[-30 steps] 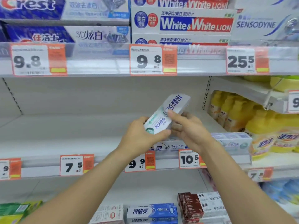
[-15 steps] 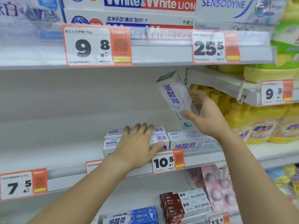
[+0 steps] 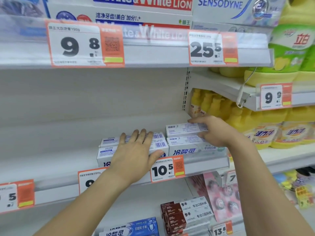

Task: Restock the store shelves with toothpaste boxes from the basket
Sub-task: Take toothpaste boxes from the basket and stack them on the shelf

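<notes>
**Seating the top box, centre right of frame**

The middle shelf [image 3: 51, 167] carries two stacks. Your left hand [image 3: 136, 154], fingers straight and together, steadies the left stack [image 3: 105, 150]. Your right hand [image 3: 216, 132] apparently clamps the toothpaste box [image 3: 184, 129], aligning it atop the right stack [image 3: 187, 147].

Bright, even light, its source out of view, fills the scene and casts only faint shadows. The clear strip [image 3: 153, 38] along the upper shelf edge carries a milky glare that washes out the lettering behind it. Above and left of that strip the boxes smear into blur, and straight shelf lines bow toward the frame edges
</notes>
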